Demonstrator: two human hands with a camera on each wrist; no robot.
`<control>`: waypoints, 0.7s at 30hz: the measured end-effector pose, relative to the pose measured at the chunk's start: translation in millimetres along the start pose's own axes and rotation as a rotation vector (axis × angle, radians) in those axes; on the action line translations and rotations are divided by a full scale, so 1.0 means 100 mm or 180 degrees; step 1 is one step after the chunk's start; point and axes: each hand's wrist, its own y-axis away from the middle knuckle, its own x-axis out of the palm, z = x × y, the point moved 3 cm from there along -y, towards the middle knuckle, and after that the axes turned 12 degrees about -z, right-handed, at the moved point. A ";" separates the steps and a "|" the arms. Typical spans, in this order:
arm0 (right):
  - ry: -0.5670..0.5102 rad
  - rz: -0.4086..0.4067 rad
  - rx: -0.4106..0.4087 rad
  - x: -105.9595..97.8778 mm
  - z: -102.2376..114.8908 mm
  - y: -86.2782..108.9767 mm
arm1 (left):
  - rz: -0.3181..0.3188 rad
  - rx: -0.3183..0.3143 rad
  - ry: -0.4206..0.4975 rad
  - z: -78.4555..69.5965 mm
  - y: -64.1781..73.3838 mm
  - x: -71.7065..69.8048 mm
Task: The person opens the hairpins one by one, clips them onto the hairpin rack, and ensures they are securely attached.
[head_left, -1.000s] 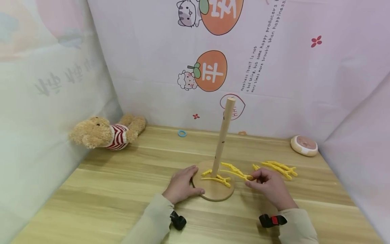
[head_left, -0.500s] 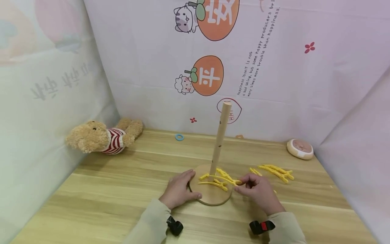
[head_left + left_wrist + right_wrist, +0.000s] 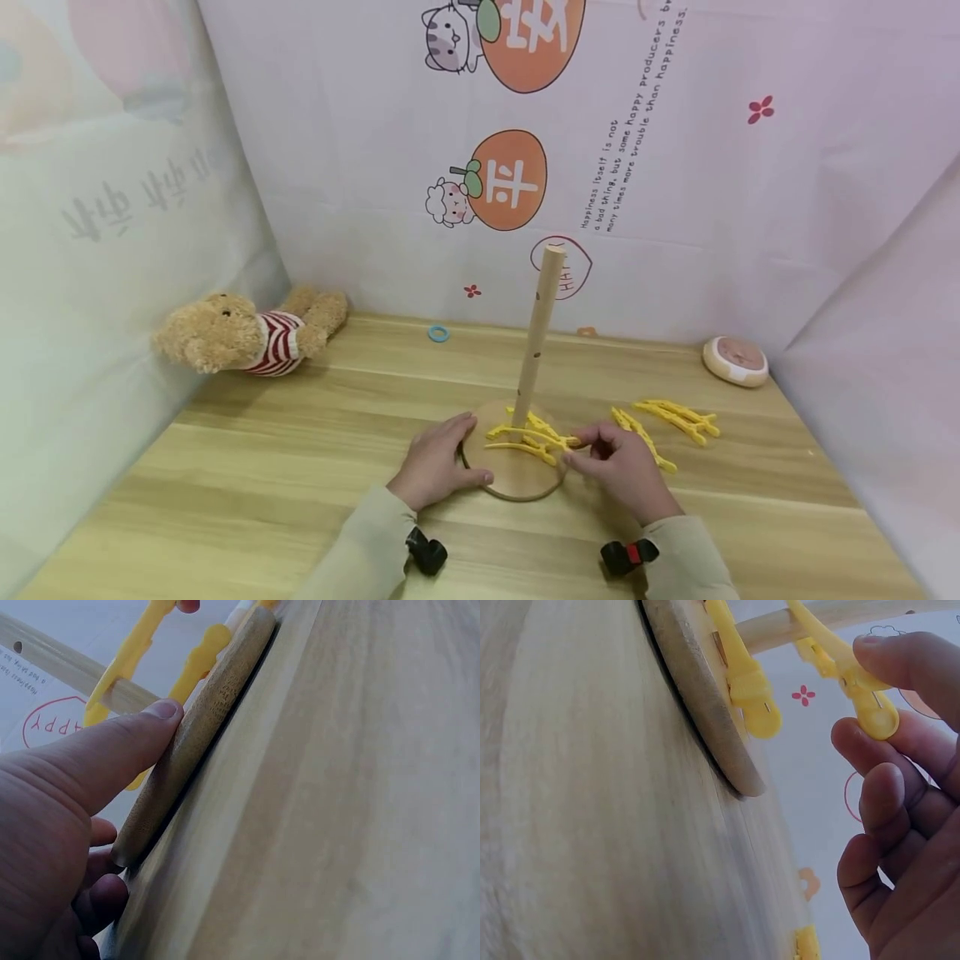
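A wooden stand has a round base [image 3: 519, 485] and an upright pole [image 3: 536, 342]. My left hand [image 3: 435, 467] grips the base's left edge, its thumb [image 3: 142, 735] on the rim and other fingers curled at the edge further round. My right hand [image 3: 621, 468] pinches the tail of a yellow alligator hair clip [image 3: 877, 716] between thumb and fingers. That clip's jaws are spread, one on each side of the lower pole. Below it, another yellow hair clip [image 3: 754, 697] sits low at the pole's foot, just above the base.
Right of the base lie several more yellow hair clips [image 3: 678, 417] on the wooden table [image 3: 300, 483]. A round cream-and-pink object [image 3: 736, 362] stands back right. A blue ring [image 3: 438, 333] lies at the back, and a teddy bear [image 3: 251, 333] at the left wall.
My right hand has moved left with the hair clip, from beside the base to the pole, so its spread jaws now straddle the pole. My left hand keeps its hold on the base.
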 end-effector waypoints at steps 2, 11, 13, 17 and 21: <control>0.0045 -0.0033 0.0008 0.00 -0.01 0.00 | 0.0002 -0.0007 0.0007 -0.01 0.01 0.01; 0.0226 -0.0139 -0.0216 0.07 0.02 0.00 | 0.0046 -0.0018 -0.0018 -0.02 0.02 0.01; 0.0239 -0.0141 -0.0240 0.10 0.03 -0.01 | 0.0034 0.0010 -0.0052 -0.02 0.00 0.00; 0.0200 -0.0156 -0.0352 0.17 0.06 -0.03 | -0.0022 0.0071 -0.0092 -0.04 -0.03 -0.03; 0.0116 -0.0124 -0.0373 0.19 0.03 0.01 | 0.0040 0.0036 -0.0079 -0.03 0.00 -0.01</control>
